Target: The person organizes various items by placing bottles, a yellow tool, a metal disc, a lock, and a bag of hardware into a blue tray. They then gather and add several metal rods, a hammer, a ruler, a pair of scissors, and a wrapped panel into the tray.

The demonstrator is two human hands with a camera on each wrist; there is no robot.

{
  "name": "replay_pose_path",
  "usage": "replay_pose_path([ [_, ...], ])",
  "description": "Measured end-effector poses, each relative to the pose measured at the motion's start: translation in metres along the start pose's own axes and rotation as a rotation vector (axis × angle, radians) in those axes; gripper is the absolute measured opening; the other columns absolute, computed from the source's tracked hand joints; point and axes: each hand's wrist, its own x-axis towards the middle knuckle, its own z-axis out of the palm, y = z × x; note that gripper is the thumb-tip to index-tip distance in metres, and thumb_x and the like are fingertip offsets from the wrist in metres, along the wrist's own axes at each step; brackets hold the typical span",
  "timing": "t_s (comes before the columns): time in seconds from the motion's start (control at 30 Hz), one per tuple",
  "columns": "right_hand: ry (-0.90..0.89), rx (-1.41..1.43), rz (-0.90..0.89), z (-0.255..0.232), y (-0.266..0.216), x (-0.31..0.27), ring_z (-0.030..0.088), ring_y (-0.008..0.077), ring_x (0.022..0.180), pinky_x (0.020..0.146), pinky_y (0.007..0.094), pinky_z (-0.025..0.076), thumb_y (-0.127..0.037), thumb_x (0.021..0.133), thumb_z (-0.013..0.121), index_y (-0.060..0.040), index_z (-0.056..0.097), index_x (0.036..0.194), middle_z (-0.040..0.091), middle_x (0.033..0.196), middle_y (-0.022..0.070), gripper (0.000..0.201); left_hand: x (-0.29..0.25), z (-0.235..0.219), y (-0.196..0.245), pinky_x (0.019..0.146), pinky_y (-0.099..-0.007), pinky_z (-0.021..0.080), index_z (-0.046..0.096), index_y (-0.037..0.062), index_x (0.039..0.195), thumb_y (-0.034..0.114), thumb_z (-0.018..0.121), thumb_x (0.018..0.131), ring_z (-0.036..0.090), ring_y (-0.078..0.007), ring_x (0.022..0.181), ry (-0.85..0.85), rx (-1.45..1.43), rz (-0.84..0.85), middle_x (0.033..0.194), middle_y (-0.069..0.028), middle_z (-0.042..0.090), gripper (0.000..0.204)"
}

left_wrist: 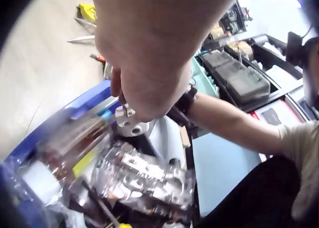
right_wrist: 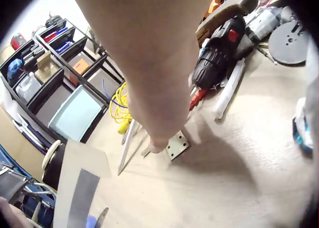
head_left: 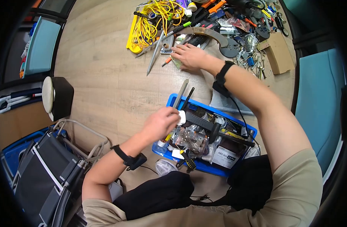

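My left hand (head_left: 162,123) is over the left side of a blue bin (head_left: 207,169), its fingers on a small white part (head_left: 181,117). The left wrist view shows round holes in this white part (left_wrist: 130,123), with the fingertips largely hidden behind the wrist. Farther forward, my right hand (head_left: 191,56) reaches to the near edge of a heap of tools, fingers stretched out. Close under it is a pale flat plate with holes (head_left: 176,63). From the right wrist, the plate (right_wrist: 177,146) shows right beside the fingertips, the rest covered by the forearm.
Inside the bin are a black-handled tool (head_left: 199,122), bagged metal parts (head_left: 192,139) and a saw blade (head_left: 181,94) rising past the rim. The heap includes a yellow cord (head_left: 158,22), a curved wooden-handled saw (head_left: 207,32) and loose screws (head_left: 258,64). A folding chair (head_left: 41,166) stands left.
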Motion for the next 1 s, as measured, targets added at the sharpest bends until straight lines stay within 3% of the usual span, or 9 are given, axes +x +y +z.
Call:
replay_pose_path([
  [0.03,0.023,-0.015,0.028,0.002,-0.006,0.006,0.051,0.0302,0.138,0.107,0.0510,0.048,-0.036,0.087,0.075,-0.0106,0.051,0.145,0.052,0.146,0.0109,0.068,-0.004,0.005,0.002,0.084,-0.0404,0.058,0.068,0.0068,0.102,0.011,0.074,0.088,0.068,-0.0320,0.105,-0.073,0.049,-0.051,0.118,-0.0118,0.066,0.016],
  [0.23,-0.086,-0.075,0.089,0.005,-0.010,0.013,0.053,0.0305,0.132,0.102,0.0495,0.050,-0.038,0.087,0.077,-0.0100,0.054,0.142,0.055,0.139,0.0096,0.066,-0.018,0.013,-0.016,0.088,-0.0427,0.057,0.061,0.0050,0.116,0.013,0.070,0.090,0.066,-0.0377,0.110,0.022,-0.074,-0.161,0.129,-0.0149,0.063,0.029],
  [0.33,-0.127,-0.020,0.179,0.004,-0.005,0.018,0.053,0.0325,0.130,0.099,0.0461,0.053,-0.033,0.082,0.083,-0.0060,0.057,0.136,0.056,0.135,0.0101,0.066,-0.018,0.013,-0.029,0.091,-0.0430,0.055,0.060,0.0027,0.116,0.013,0.070,0.090,0.065,-0.0392,0.114,0.132,-0.072,-0.207,0.132,-0.0175,0.062,0.030],
  [0.47,-0.196,0.121,0.294,-0.001,0.000,0.020,0.053,0.0336,0.129,0.102,0.0458,0.054,-0.028,0.074,0.089,-0.0024,0.058,0.132,0.057,0.134,0.0115,0.070,-0.018,0.018,-0.042,0.098,-0.0435,0.052,0.055,-0.0003,0.128,0.018,0.071,0.093,0.063,-0.0381,0.117,0.086,-0.213,-0.335,0.128,-0.0202,0.061,0.042],
  [0.73,-0.384,-0.046,0.164,-0.022,0.021,0.010,0.052,0.0285,0.135,0.111,0.0418,0.043,-0.033,0.069,0.092,-0.0159,0.060,0.138,0.055,0.144,0.0070,0.078,-0.036,0.054,-0.046,0.101,-0.0511,0.051,0.047,0.0007,0.141,0.031,0.066,0.098,0.056,-0.0463,0.125,0.009,-0.189,-0.370,0.147,-0.0248,0.045,0.055],
  [0.8,-0.353,-0.054,0.167,-0.022,0.026,0.007,0.054,0.0267,0.134,0.111,0.0431,0.043,-0.031,0.068,0.093,-0.0149,0.065,0.132,0.061,0.138,0.0062,0.071,-0.036,0.053,-0.048,0.101,-0.0520,0.051,0.047,0.0015,0.142,0.033,0.064,0.099,0.056,-0.0475,0.125,-0.006,-0.167,-0.362,0.148,-0.0251,0.045,0.056],
  [0.87,-0.489,-0.006,0.137,-0.020,0.034,0.009,0.058,0.0285,0.130,0.109,0.0429,0.046,-0.026,0.068,0.092,-0.0133,0.068,0.125,0.067,0.130,0.0057,0.063,-0.034,0.051,-0.049,0.101,-0.0524,0.051,0.046,0.0017,0.143,0.034,0.063,0.100,0.056,-0.0478,0.125,-0.019,-0.152,-0.347,0.148,-0.0252,0.045,0.057],
  [0.93,-0.364,0.018,0.100,-0.019,0.038,0.002,0.066,0.0307,0.116,0.099,0.0419,0.053,-0.020,0.067,0.091,-0.0128,0.072,0.116,0.073,0.116,0.0070,0.053,-0.034,0.050,-0.049,0.101,-0.0528,0.051,0.045,0.0018,0.143,0.035,0.063,0.100,0.056,-0.0481,0.125,-0.034,-0.138,-0.338,0.148,-0.0254,0.044,0.057],
  [1.0,-0.560,0.096,0.131,-0.018,0.043,0.000,0.072,0.0323,0.102,0.085,0.0423,0.058,-0.016,0.065,0.090,-0.0132,0.076,0.104,0.076,0.104,0.0088,0.041,-0.033,0.049,-0.050,0.101,-0.0532,0.051,0.045,0.0022,0.144,0.037,0.062,0.100,0.056,-0.0480,0.126,-0.050,-0.124,-0.336,0.149,-0.0256,0.044,0.058],
])
